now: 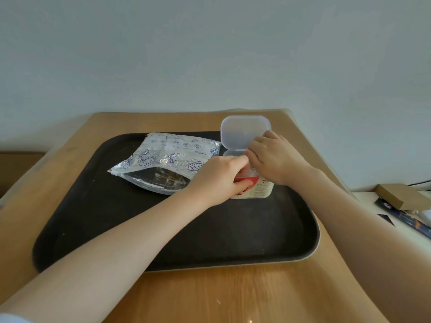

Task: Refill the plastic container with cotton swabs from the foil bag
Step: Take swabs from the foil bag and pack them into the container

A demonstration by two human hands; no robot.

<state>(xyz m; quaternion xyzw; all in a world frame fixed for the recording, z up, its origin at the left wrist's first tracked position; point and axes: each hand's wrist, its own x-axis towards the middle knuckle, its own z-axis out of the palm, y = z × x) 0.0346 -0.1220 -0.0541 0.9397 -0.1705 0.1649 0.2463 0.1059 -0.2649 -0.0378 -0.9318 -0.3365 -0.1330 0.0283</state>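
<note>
A clear plastic container (pixel 262 188) with a red and white label stands on the black tray (pixel 177 234), its hinged lid (pixel 245 132) flipped open and upright behind it. My left hand (pixel 219 178) grips the container's left side, thumb on the label. My right hand (pixel 272 155) hovers over the container's mouth with fingers curled down into it; what they hold is hidden. The silver foil bag (pixel 168 157) with blue drawings lies to the left on the tray, its mouth open toward me, with cotton swabs (pixel 170 179) visible inside.
The tray sits on a wooden table (pixel 210 297) against a pale wall. To the right, on a white surface, lie a brown cardboard box (pixel 401 195) and some dark printed items (pixel 405 220).
</note>
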